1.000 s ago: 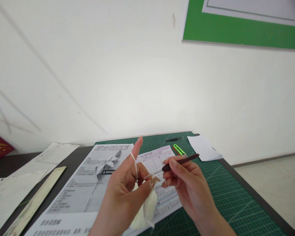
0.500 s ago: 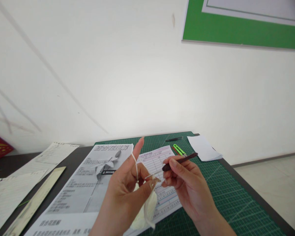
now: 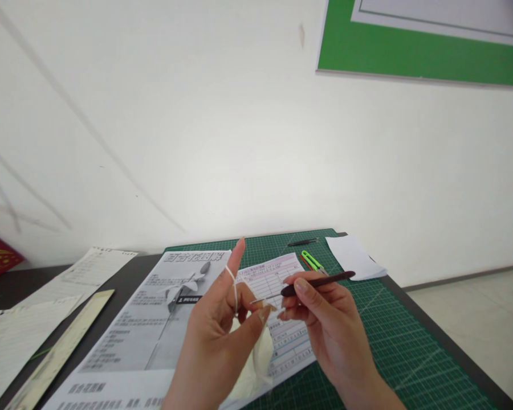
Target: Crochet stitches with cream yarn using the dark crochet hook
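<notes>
My right hand (image 3: 331, 322) grips a crochet hook (image 3: 318, 282) by its dark brown handle, with thumb and fingers pinched round it. The hook's thin metal shaft points left to the fingertips of my left hand (image 3: 220, 333). Between that thumb and the bent fingers is the top of a cream crochet piece (image 3: 260, 359), which hangs below and is partly covered by the hand. A white yarn strand (image 3: 234, 290) loops round the raised left index finger and runs down into the palm. The hook's tip is too small to make out among the stitches.
Under my hands lie a green cutting mat (image 3: 389, 319), a printed sheet with a flower picture (image 3: 132, 319) and a table sheet (image 3: 288, 341). Behind are a green cutter (image 3: 311, 261), black tweezers (image 3: 302, 242) and white paper (image 3: 353, 256). A ruler (image 3: 64, 347) and handwritten pages (image 3: 81, 279) are left.
The hook's handle has swung flatter, its back end shifting right and slightly down. My raised left index finger and its yarn have moved a little left.
</notes>
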The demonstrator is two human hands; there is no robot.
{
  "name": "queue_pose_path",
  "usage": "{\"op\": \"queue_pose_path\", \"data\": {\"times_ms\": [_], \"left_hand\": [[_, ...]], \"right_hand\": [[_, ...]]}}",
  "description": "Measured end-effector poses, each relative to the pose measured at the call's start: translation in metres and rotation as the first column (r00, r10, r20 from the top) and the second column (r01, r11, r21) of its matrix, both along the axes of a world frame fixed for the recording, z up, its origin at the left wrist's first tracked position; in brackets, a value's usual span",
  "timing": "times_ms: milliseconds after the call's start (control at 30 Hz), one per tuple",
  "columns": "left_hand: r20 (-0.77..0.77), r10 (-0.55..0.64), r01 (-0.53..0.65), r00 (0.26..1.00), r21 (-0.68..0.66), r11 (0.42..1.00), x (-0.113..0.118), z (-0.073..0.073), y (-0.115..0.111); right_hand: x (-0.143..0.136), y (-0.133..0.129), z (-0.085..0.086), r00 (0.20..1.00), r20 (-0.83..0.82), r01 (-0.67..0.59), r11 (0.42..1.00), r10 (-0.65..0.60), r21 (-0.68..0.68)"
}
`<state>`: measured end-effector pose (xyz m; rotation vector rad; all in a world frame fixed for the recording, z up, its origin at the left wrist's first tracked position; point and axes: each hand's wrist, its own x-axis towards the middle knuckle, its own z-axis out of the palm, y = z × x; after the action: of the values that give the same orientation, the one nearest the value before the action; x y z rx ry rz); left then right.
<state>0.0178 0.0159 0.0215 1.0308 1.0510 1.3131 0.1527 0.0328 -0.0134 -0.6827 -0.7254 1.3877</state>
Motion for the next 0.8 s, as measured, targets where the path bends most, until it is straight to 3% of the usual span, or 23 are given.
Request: {"op": "queue_pose_path", "data": {"times_ms": [67,133,200,300,333,400,467,600,700,800], "left_hand": [[0.018,0.029,-0.029,0.999,-0.005,1.000,0.001,-0.001,0.001],[0.052,0.052,-0.052,0.997,-0.012,0.999,0.002,-0.003,0.002],[0.108,0.064,-0.061,0.992,-0.024,0.998,0.003,-0.004,0.003],[0.239,0.022,-0.003,0.971,-0.079,0.997,0.003,-0.005,0.005],[0.290,-0.006,0.038,0.957,-0.104,0.994,0.002,-0.005,0.006],[0.376,-0.058,0.119,0.925,-0.141,0.983,-0.001,-0.006,0.008],[0.409,-0.077,0.146,0.909,-0.139,0.980,-0.004,-0.007,0.009],[0.386,-0.080,0.136,0.919,-0.119,0.984,-0.009,-0.006,0.010],[0.385,-0.122,0.183,0.915,-0.127,0.975,-0.012,-0.003,0.008],[0.382,-0.143,0.202,0.913,-0.120,0.972,-0.013,-0.001,0.007]], "right_hand": [[-0.002,-0.002,-0.002,0.995,0.077,0.063,0.995,-0.068,0.074],[-0.004,-0.006,-0.006,0.952,0.208,0.171,0.954,-0.225,0.248],[-0.005,-0.010,-0.010,0.837,0.334,0.215,0.822,-0.433,0.527],[-0.004,-0.013,-0.016,0.621,0.394,0.038,0.528,-0.678,0.849],[-0.003,-0.014,-0.017,0.577,0.395,-0.033,0.463,-0.715,0.886],[-0.002,-0.014,-0.017,0.559,0.391,-0.087,0.418,-0.731,0.904],[-0.003,-0.013,-0.015,0.636,0.373,-0.026,0.464,-0.676,0.885],[-0.009,-0.010,-0.010,0.837,0.303,0.117,0.689,-0.457,0.715],[-0.013,-0.008,-0.012,0.954,0.200,0.074,0.824,-0.222,0.562],[-0.013,-0.005,-0.017,0.992,0.110,0.001,0.872,-0.063,0.490]]}}
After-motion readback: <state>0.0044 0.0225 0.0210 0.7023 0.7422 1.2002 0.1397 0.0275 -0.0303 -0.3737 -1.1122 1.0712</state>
